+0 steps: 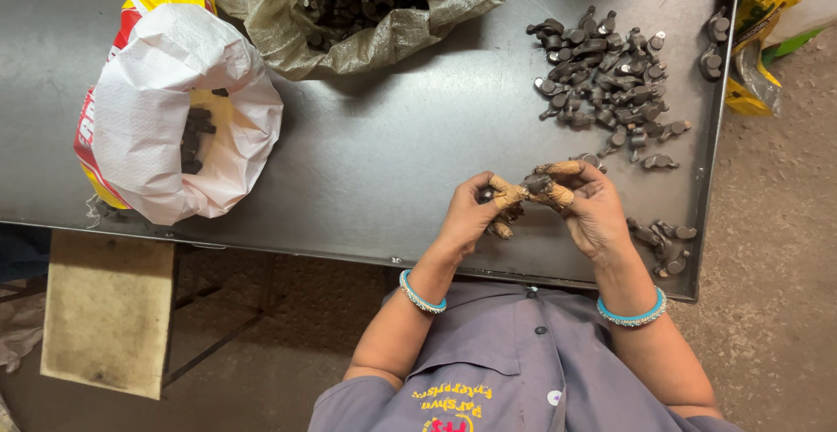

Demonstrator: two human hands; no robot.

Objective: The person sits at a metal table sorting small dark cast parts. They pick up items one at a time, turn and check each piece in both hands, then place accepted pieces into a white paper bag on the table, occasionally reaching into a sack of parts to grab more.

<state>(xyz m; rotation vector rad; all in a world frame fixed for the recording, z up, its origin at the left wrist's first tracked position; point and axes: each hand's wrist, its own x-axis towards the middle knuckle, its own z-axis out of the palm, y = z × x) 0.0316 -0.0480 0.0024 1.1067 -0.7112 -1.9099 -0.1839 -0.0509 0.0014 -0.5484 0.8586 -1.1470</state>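
My left hand (478,210) and my right hand (586,205) meet above the near edge of a dark metal table (375,153). Both have taped fingertips. Together they pinch a small dark metal part (536,183), and the left hand also seems to hold another dark piece (486,194) in its fingers. Just beyond my right hand lies a loose heap of similar dark metal parts (602,70). A few more parts (663,240) rest by the table's near right corner, close to my right wrist.
A white plastic sack (174,109) with dark parts inside stands open at the left. A grey woven sack (366,5) full of parts sits at the back. Two parts (713,44) lie by the right edge. A yellow bag (754,44) lies on the floor.
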